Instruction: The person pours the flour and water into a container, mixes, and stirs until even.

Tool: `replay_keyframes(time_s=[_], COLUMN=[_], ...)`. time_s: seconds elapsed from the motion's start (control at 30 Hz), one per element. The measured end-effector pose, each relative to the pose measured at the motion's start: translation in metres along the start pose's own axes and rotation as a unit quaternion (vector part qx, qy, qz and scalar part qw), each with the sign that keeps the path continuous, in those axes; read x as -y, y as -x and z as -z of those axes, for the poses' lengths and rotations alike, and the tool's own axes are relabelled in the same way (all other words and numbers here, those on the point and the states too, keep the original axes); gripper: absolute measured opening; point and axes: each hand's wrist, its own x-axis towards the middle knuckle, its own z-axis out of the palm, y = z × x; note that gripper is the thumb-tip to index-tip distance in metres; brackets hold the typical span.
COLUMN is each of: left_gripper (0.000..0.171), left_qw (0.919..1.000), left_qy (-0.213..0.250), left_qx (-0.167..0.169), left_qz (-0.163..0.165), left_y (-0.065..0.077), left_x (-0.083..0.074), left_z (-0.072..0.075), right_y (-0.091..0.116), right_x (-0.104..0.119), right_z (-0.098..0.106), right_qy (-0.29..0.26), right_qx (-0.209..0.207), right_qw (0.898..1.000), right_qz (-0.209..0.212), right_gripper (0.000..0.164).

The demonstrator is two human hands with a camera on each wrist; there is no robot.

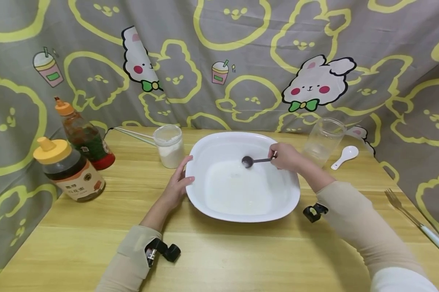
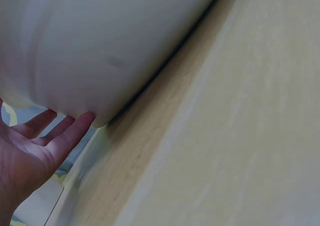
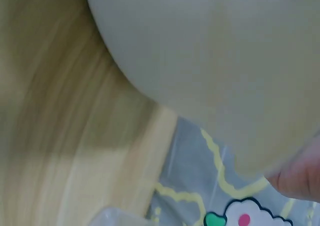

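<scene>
Table (image 1: 219, 255) room before rounded white basin (image 1: 242, 218), your left hand (image 1: 175, 184) spread against it, right hand (image 1: 285, 157) gripping dark spoon (image 1: 247, 162)

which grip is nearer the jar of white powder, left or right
Left. The left grip holds the basin's left rim, just in front of the jar; the right grip is farther off to the right, holding a dark spoon over the basin.

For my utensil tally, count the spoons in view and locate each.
2. A dark, round-bowled spoon is in the right hand; a white, short-handled spoon lies right of the clear cylindrical jar. Others may be hidden.
</scene>
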Motion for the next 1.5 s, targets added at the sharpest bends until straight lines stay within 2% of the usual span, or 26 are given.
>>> replay_keyframes(time_s=[0.2,0.37,0.43,0.67,0.87,0.97,1.13,1.3,1.4,1.5], left_gripper=[0.062,0.063,0.063,0.064,0.064,0.064,0.063,0.063,0.062,0.062], left_qw=[1.0,1.0,0.9999,0.9999,1.0,0.9999,0.9999,0.9999,0.9999,1.0], left_qy=[-0.002,-0.009,-0.01,-0.007,-0.008,-0.01,-0.011,-0.01,-0.009,-0.009], left_qx=[-0.001,-0.001,-0.001,-0.002,-0.004,-0.005,-0.003,-0.003,-0.002,-0.004], left_qz=[0.001,-0.001,-0.004,-0.011,-0.001,0.0,-0.001,-0.004,-0.003,0.0], left_y=[-0.001,0.0,0.0,0.001,0.002,0.001,0.0,0.0,-0.001,0.0], left_x=[0.001,0.003,0.003,0.003,0.003,0.002,0.001,0.001,0.001,0.002], left_z=[0.0,0.0,-0.001,-0.001,-0.001,-0.001,-0.001,0.0,-0.001,-0.001], right_y=[-0.016,-0.023,-0.022,-0.014,-0.001,0.006,0.017,0.016,0.01,0.003], right_x=[0.012,0.024,0.027,0.034,0.033,0.027,0.011,-0.001,-0.002,0.0], right_z=[-0.02,-0.039,-0.046,-0.052,-0.038,-0.027,-0.003,0.007,0.002,-0.008], right_qy=[-0.047,-0.086,-0.111,-0.191,-0.186,-0.161,-0.102,-0.075,-0.101,-0.16], right_qx=[-0.017,-0.005,0.011,0.103,0.174,0.186,0.155,0.089,0.064,0.059], right_qw=[0.999,0.995,0.992,0.976,0.966,0.968,0.982,0.993,0.992,0.984], right_qz=[0.01,0.051,0.061,0.033,0.042,0.051,0.041,-0.005,-0.032,-0.043], right_gripper=[0.009,0.007,0.007,0.012,0.01,0.009,0.008,0.01,0.01,0.011])
